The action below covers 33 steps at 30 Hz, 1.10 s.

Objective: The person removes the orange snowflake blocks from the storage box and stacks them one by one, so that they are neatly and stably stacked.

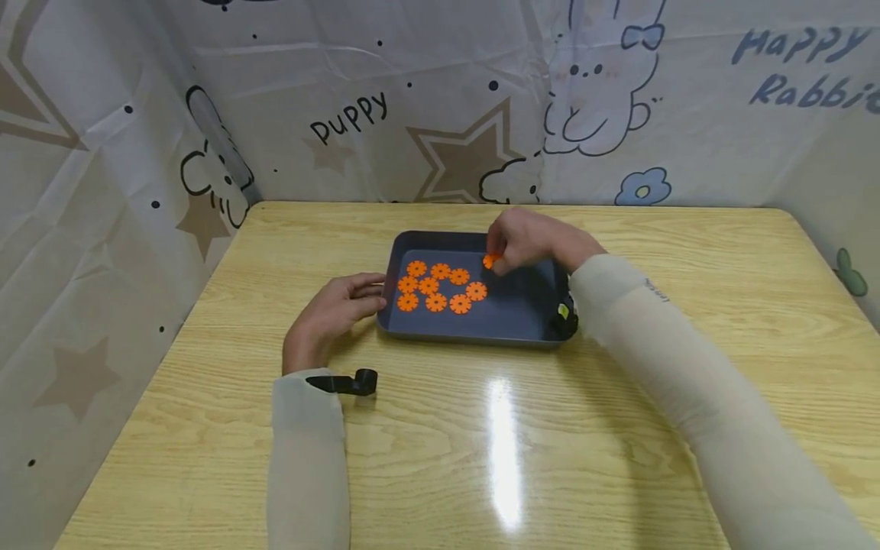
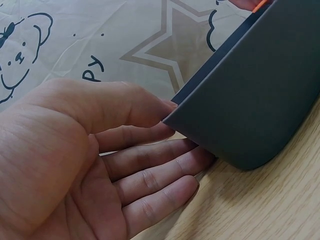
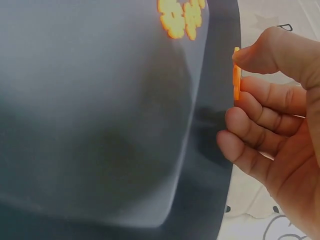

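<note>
My right hand is over the back right part of a dark grey tray. Thumb and forefinger pinch an orange notched disc, held on edge in the right wrist view. My left hand rests at the tray's left end, thumb tip right at the rim and the other fingers extended against the outer wall. Several more orange discs, flat and flower-like, lie in the tray's left half; one such disc is near the front wall.
The tray stands on a light wood-grain table. A printed curtain hangs behind and to the left of the table. A black wrist camera sticks out from my left sleeve; another dark camera overlaps the tray's right front corner.
</note>
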### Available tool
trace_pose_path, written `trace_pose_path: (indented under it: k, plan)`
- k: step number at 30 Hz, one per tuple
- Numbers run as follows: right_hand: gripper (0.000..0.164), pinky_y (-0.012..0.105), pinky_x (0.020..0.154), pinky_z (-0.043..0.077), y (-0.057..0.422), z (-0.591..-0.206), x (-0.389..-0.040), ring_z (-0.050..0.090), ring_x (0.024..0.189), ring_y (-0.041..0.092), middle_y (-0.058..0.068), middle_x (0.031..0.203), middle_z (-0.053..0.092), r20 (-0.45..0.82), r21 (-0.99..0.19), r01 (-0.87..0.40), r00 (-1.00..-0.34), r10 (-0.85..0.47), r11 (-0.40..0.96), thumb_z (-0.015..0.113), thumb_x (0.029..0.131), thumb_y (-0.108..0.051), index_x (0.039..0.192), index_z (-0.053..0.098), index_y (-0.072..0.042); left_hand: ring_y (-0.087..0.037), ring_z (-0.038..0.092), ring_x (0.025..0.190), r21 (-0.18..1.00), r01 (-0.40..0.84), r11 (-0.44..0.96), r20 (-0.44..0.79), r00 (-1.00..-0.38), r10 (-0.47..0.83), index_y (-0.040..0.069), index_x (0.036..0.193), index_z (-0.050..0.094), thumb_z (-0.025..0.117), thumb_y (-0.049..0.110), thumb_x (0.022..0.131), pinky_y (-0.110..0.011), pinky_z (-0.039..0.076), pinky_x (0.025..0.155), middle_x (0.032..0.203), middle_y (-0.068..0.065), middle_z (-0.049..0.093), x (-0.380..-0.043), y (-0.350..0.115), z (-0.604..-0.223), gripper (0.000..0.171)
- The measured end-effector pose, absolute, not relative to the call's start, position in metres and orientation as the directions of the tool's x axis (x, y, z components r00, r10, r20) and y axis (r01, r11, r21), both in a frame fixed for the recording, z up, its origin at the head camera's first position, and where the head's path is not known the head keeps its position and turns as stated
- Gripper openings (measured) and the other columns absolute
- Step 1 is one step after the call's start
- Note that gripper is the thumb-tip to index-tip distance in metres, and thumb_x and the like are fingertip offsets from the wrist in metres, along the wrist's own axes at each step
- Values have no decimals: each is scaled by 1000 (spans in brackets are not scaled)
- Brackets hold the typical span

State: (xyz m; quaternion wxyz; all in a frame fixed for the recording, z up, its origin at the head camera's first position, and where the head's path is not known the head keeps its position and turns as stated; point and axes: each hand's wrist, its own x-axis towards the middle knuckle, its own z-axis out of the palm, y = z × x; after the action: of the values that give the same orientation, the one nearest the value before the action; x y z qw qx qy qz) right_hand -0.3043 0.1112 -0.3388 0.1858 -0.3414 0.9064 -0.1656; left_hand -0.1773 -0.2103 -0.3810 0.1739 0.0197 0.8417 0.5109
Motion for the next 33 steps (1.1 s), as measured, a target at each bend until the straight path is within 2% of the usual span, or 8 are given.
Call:
trace_pose_path:
  k: [7, 12, 18, 25, 33]
  plan:
    - [27, 40, 79, 55, 117, -328, -303, 65, 88, 22, 7, 97, 70, -201, -413, -565, -708, -677, 714, 81, 78, -17, 101, 74, -4, -24, 49, 131, 867, -140, 478, -270, -938, 216, 14, 149, 48, 61, 20, 102, -44, 37, 110, 144, -9, 53, -176, -211, -381, 50]
    - [28, 41, 80, 55, 123, -321, -301, 66, 87, 23, 8, 96, 71, -181, -388, -576, -718, -672, 720, 80, 78, -17, 101, 74, -2, -25, 51, 130, 868, -127, 480, -261, -940, 222, 13, 150, 48, 61, 19, 102, -44, 37, 110, 142, -11, 54, -177, -211, -381, 50]
    - [28, 41, 80, 56, 134, -316, -299, 66, 87, 23, 9, 96, 71, -195, -407, -546, -731, -654, 732, 80, 79, -14, 102, 73, 0, -24, 47, 132, 876, -152, 458, -278, -935, 220, 13, 149, 49, 60, 19, 103, -44, 35, 111, 146, -8, 50, -177, -210, -381, 48]
    - [23, 40, 76, 57, 150, -312, -298, 67, 81, 21, 8, 89, 72, -137, -379, -582, -734, -666, 720, 79, 77, -12, 96, 75, 1, -24, 46, 133, 870, -147, 471, -275, -937, 215, 12, 149, 49, 59, 19, 103, -44, 35, 111, 147, -8, 49, -177, -211, -382, 48]
    - [23, 39, 75, 56, 164, -311, -295, 66, 79, 21, 8, 88, 72, -144, -381, -571, -741, -656, 727, 79, 77, -11, 96, 75, 1, -26, 47, 132, 859, -129, 495, -267, -939, 218, 11, 149, 49, 59, 18, 103, -44, 36, 110, 146, -10, 50, -176, -210, -381, 47]
